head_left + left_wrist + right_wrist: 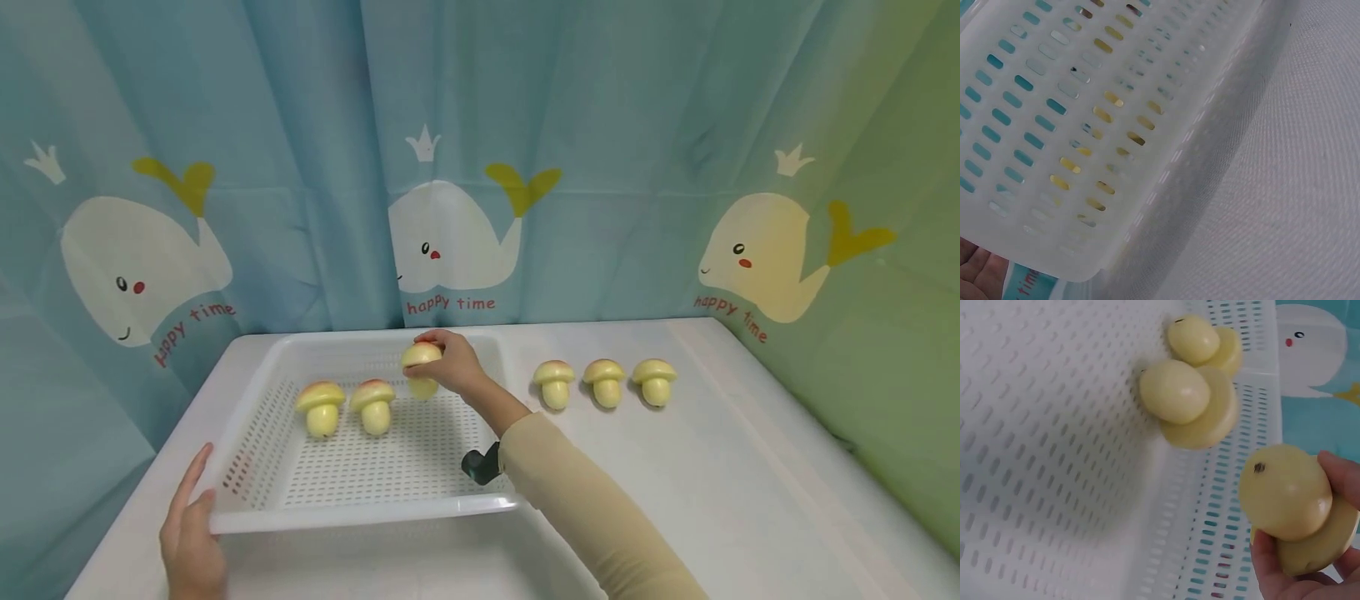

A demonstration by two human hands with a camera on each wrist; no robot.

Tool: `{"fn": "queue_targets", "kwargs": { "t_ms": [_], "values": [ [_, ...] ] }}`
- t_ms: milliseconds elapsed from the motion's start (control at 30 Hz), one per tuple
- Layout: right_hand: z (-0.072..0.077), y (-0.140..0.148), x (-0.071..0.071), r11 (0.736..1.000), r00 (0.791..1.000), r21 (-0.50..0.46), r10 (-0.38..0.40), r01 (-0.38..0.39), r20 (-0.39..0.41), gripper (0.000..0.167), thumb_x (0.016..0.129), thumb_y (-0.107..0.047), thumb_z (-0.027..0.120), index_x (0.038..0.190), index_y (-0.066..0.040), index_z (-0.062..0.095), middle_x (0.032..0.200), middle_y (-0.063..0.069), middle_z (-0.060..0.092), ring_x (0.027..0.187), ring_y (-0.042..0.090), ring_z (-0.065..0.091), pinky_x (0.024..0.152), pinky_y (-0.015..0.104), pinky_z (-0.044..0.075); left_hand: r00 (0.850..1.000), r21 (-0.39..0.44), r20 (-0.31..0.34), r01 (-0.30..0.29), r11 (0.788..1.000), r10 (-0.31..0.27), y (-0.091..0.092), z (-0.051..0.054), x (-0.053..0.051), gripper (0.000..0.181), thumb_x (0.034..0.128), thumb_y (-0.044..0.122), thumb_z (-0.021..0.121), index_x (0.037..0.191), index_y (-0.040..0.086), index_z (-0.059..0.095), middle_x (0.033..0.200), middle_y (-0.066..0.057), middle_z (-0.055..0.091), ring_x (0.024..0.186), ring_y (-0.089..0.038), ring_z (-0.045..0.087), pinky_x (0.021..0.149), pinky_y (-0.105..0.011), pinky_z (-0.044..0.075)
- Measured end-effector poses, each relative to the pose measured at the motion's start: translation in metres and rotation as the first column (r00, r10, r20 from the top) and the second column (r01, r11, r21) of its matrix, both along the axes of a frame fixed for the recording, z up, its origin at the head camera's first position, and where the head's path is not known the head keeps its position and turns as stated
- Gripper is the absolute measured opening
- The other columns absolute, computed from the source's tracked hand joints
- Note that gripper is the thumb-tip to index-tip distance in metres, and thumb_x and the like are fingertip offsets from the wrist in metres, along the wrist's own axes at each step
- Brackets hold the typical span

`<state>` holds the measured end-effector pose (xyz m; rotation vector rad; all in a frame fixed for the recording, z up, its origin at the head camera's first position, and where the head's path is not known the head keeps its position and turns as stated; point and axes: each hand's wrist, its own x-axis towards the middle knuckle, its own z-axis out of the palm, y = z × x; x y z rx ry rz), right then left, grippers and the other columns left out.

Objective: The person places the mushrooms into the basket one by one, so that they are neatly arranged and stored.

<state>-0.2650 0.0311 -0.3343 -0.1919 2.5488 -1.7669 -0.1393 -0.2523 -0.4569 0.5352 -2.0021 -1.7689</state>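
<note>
My right hand (453,367) grips a yellow toy mushroom (422,357) by its red-tinged cap, over the back right of a white perforated basket (352,517). In the right wrist view, fingers and thumb hold the cap of this mushroom (1285,494), its rounded stem in plain sight. Inside the basket, two similar mushrooms, one on the left (321,410) and one beside it (373,407), lie side by side. At the basket's front left corner, my left hand (193,542) touches the outside with its fingers extended. Only part of that hand (982,272) shows in the left wrist view.
Three more mushrooms (553,383) (604,383) (655,382) lie in a row on the white table (720,483), right of the basket. A blue curtain (615,167) with printed whales hangs behind the table, and a green one (907,358) along the right.
</note>
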Motion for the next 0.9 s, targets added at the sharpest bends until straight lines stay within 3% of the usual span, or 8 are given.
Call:
{"fn": "queue_targets", "kwargs": {
  "t_ms": [333,533,900],
  "values": [
    [-0.012,-0.003,-0.006,0.996,0.999,0.093,-0.011,0.006,0.046,0.038,0.067,-0.004,0.080,0.101,-0.001,0.062,0.092,0.007,0.059,0.083,0.019,0.054,0.070,0.029,0.047,1.000,-0.031,0.025,-0.010,0.999,0.011,-0.005,-0.010,-0.005,0.047,0.0981,0.021,0.021,0.137,0.045,0.035,0.142,0.022,0.030,0.129,-0.006,0.029,0.106,-0.043,0.020],
    [-0.016,-0.002,-0.008,0.989,0.995,0.149,-0.035,0.021,0.091,0.037,0.068,-0.004,0.080,0.100,-0.001,0.062,0.091,0.007,0.058,0.082,0.019,0.054,0.070,0.029,0.047,1.000,-0.039,0.022,0.010,0.999,-0.010,-0.005,-0.008,-0.005,0.048,0.0978,0.021,0.020,0.137,0.044,0.034,0.143,0.021,0.029,0.129,-0.007,0.029,0.106,-0.043,0.020],
    [-0.018,0.000,-0.005,0.972,0.989,0.236,-0.050,0.016,0.140,0.035,0.068,-0.007,0.080,0.098,-0.002,0.061,0.090,0.006,0.057,0.082,0.019,0.053,0.071,0.029,0.047,1.000,-0.041,0.028,-0.008,0.999,0.009,-0.004,-0.011,-0.005,0.048,0.0981,0.021,0.021,0.138,0.044,0.034,0.143,0.022,0.029,0.129,-0.004,0.028,0.107,-0.038,0.018]
  ]
}}
